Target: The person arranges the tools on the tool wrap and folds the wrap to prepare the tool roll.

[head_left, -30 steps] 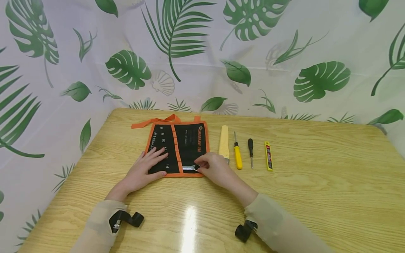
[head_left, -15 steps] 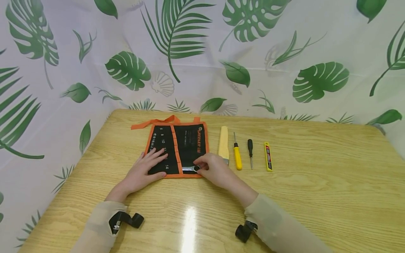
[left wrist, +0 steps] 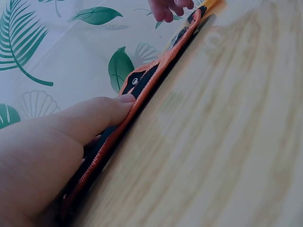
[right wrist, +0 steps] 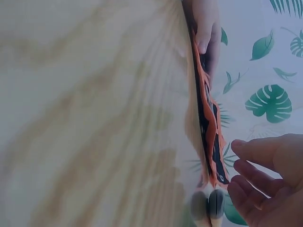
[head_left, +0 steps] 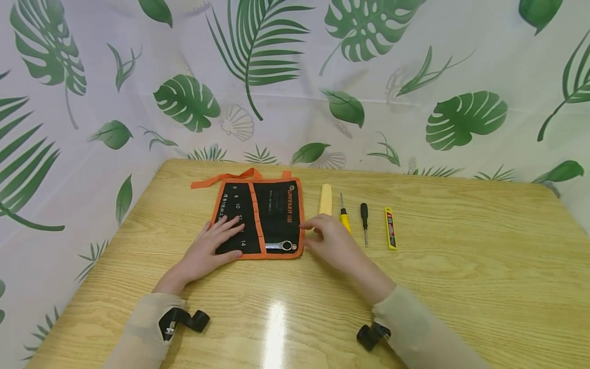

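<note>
A black cloth tool pouch (head_left: pixel 275 218) with orange edging lies flat on the table, its left side printed with numbers. My left hand (head_left: pixel 205 253) rests on that side with spread fingers, the thumb near the lower edge. A ring-ended wrench (head_left: pixel 278 246) sits in the lowest slot; its ring end shows and the rest is hidden in the pocket. Just right of the pouch hovers my right hand (head_left: pixel 334 243), fingers loosely bent and thumb apart. In the right wrist view nothing is between the fingers of the right hand (right wrist: pixel 265 175).
Right of the pouch lie a pale yellow handled tool (head_left: pixel 325 199), partly covered by my right hand, a yellow screwdriver (head_left: pixel 344 220), a black screwdriver (head_left: pixel 365 220) and a narrow yellow packet (head_left: pixel 391 229). An orange strap (head_left: pixel 221 178) trails behind the pouch. A leaf-patterned cloth (head_left: pixel 295 102) hangs behind.
My right hand has let go of the wrench's ring end and moved right, off the pouch. The wrench stays in its slot. My left hand has kept its place.
</note>
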Motion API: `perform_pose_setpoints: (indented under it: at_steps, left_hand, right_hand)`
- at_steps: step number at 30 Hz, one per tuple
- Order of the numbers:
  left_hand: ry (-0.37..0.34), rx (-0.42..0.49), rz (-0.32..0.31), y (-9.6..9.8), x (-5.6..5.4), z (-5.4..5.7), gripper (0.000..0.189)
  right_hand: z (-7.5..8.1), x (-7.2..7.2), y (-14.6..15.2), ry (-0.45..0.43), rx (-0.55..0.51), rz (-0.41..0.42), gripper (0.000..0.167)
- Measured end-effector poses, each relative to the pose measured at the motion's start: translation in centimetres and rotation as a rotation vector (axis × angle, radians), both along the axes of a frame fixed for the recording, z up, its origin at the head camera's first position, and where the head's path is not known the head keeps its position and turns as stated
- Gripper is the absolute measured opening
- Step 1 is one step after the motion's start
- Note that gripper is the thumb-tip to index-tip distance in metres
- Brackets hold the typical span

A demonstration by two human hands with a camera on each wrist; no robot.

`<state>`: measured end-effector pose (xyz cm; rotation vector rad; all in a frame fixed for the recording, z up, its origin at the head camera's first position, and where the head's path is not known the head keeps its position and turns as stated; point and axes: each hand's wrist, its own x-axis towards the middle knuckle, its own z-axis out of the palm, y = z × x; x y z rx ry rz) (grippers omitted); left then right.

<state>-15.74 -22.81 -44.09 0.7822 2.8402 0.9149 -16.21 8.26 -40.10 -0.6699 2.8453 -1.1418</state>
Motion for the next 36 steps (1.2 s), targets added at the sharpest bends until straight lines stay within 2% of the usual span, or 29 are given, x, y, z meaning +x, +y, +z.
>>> perform_pose_setpoints:
  at_steps: [8,16,36]
  left_hand:
    - [-0.006,0.000,0.002,0.0,-0.1,-0.1,0.065]
    - [0.002,-0.004,-0.003,-0.1,-0.2,-0.2,0.064]
    - [0.001,-0.009,0.000,0.0,-0.2,-0.1,0.064]
  right_hand:
    - [-0.3,-0.8,1.5,-0.031,-0.051,-0.058,0.030]
    - [-0.4,-1.4,2.2,0.071,0.027,-0.061,0.034]
    - [-0.7,-1.9,2.4,0.045,0.159,-0.052,0.041]
